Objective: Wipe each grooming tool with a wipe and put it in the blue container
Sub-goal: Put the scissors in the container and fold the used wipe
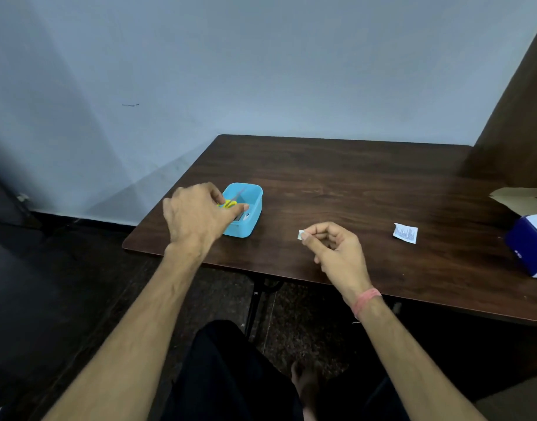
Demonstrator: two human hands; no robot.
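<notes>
Now yellow-handled scissors (227,204) lie in the blue container (251,218), left hand (197,217) gripping them.

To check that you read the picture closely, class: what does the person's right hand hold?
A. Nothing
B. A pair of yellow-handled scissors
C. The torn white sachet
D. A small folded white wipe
D: the right hand pinches a small folded white wipe at its fingertips above the table, while the torn sachet lies apart on the table and the yellow-handled tool is at the left hand, over the blue container.
</notes>
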